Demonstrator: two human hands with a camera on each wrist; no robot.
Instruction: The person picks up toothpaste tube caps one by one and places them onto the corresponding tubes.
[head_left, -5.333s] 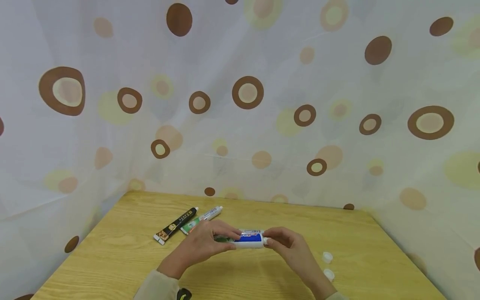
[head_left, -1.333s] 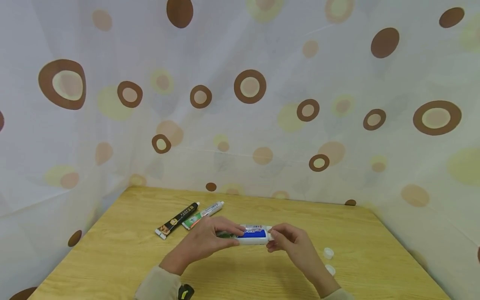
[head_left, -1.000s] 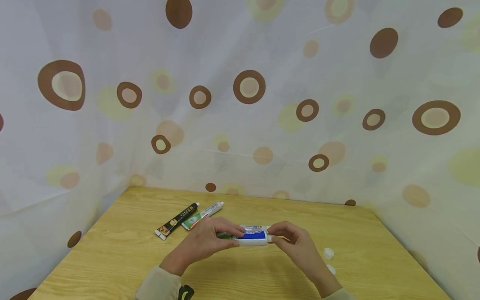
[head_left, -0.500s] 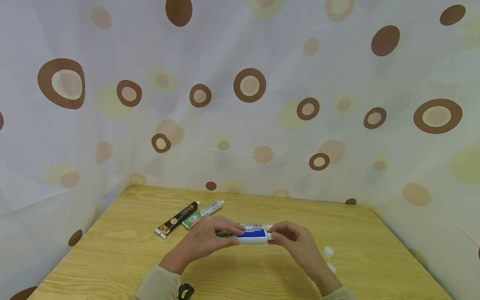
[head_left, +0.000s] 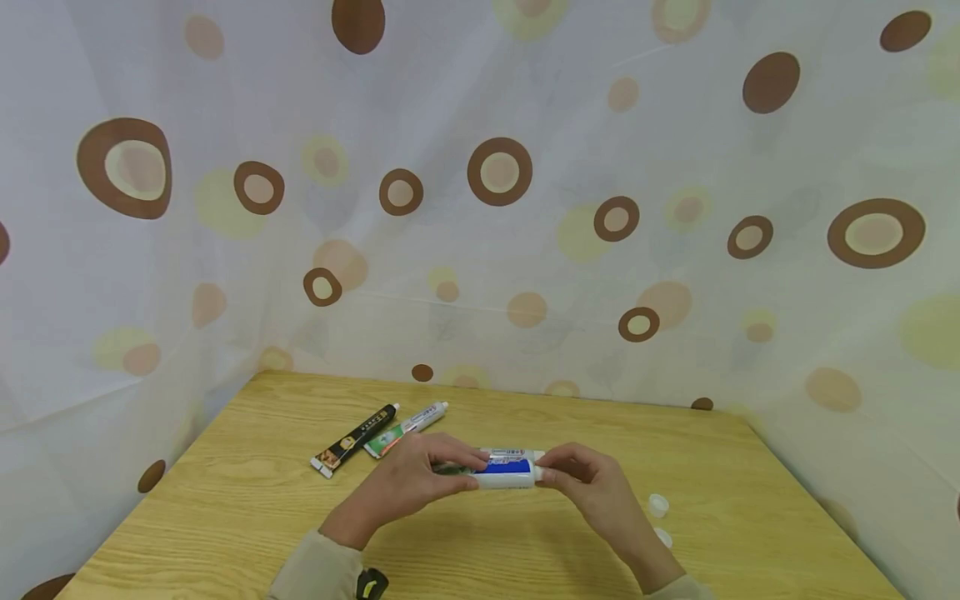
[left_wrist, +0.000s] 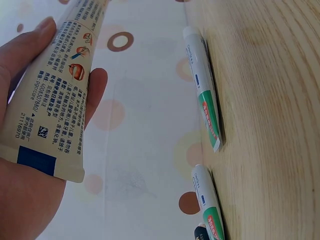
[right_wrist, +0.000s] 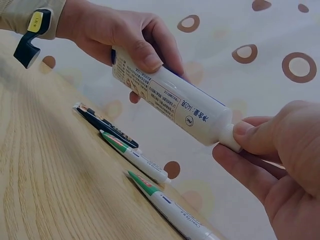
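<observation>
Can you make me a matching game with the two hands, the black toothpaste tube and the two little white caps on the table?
Things
1. left hand
2. black toothpaste tube
3. right hand
4. two white caps

Places and states
A. pinching the narrow white end of the blue-and-white toothpaste tube
B. on the table, at the right of the head view
C. beside a green-and-white tube
D. holding the blue-and-white toothpaste tube's body

Pairs: 1-D, 2-C, 3-A, 4-B

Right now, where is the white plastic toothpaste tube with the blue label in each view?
Head: white plastic toothpaste tube with the blue label, low, just right of centre.
Left wrist: tube at upper left, printed side showing.
Right wrist: tube near centre, slanting down rightward.
Shared landmark: the bare left hand gripping it.
</observation>
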